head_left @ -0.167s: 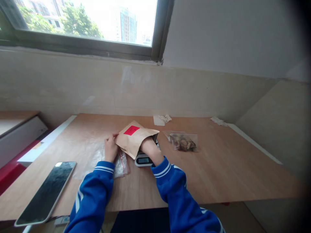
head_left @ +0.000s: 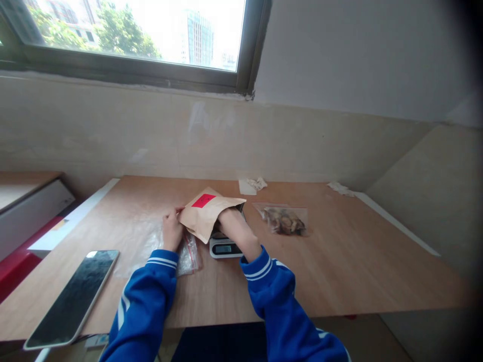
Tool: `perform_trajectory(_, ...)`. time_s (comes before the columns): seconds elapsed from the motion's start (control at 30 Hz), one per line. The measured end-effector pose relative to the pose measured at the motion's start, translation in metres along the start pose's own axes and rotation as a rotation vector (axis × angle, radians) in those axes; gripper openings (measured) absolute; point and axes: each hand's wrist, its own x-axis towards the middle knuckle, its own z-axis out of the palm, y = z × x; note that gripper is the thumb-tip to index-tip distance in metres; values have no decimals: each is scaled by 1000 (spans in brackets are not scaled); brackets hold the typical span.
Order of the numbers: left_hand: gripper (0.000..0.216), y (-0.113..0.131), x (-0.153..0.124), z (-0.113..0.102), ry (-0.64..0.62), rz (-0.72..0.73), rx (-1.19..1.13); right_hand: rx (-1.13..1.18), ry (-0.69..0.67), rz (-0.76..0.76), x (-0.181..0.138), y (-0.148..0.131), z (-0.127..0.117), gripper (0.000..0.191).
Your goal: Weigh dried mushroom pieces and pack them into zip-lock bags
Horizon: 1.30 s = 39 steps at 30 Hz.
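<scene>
A brown kraft paper bag (head_left: 199,216) with a red label lies tilted over a small digital kitchen scale (head_left: 225,250), its mouth facing right. My left hand (head_left: 172,229) grips the bag's closed left end, fingers bent round the paper. My right hand (head_left: 232,221) reaches in through the bag's mouth; its fingers are hidden inside, and whatever they touch cannot be seen. Clear zip bags (head_left: 188,256) with red seals lie beside the scale, partly under my left wrist.
Right of the scale lies a clear zip bag of brown dried pieces (head_left: 286,220). A phone (head_left: 73,299) rests at the table's left front. White paper with crumpled bits (head_left: 252,186) sits near the wall, and another scrap (head_left: 339,189) lies at the back right.
My right wrist and sleeve have shifted slightly to the right, with the hand still inside the bag. The bag's mouth has lifted a little, showing more of the scale. My left hand stays put.
</scene>
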Motion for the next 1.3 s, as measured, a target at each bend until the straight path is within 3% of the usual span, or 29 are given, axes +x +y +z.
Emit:
perform_trajectory(0.13, 35, -2, 0, 1, -1, 3, 4, -187, -55, -58, -8, -13, -19, 28)
perform_trajectory(0.27, 37, -4, 0, 2, -5, 4, 22, -235, 28, -99, -18, -19, -40, 22)
perform_trajectory(0.5, 39, -4, 1, 2, -22, -6, 58, 37, 325, -102, -25, -12, -61, 19)
perform_trajectory(0.63, 40, -3, 2, 2, -27, -23, 86, 243, 484, -47, -24, 1, -56, 15)
perform_trajectory(0.77, 40, -4, 1, 2, -30, -30, 103, 426, 599, 114, -24, 30, -43, 26)
perform_trajectory(0.93, 41, -6, 1, 2, -37, -38, 106, 451, 516, 302, -22, 80, -24, 40)
perform_trajectory(1.07, 42, -8, 2, 3, -36, -34, 117, 311, 450, 290, -14, 113, -8, 38)
perform_trajectory(1.3, 45, -13, 4, 5, -46, -26, 142, 103, 344, 283, -9, 132, 12, 27)
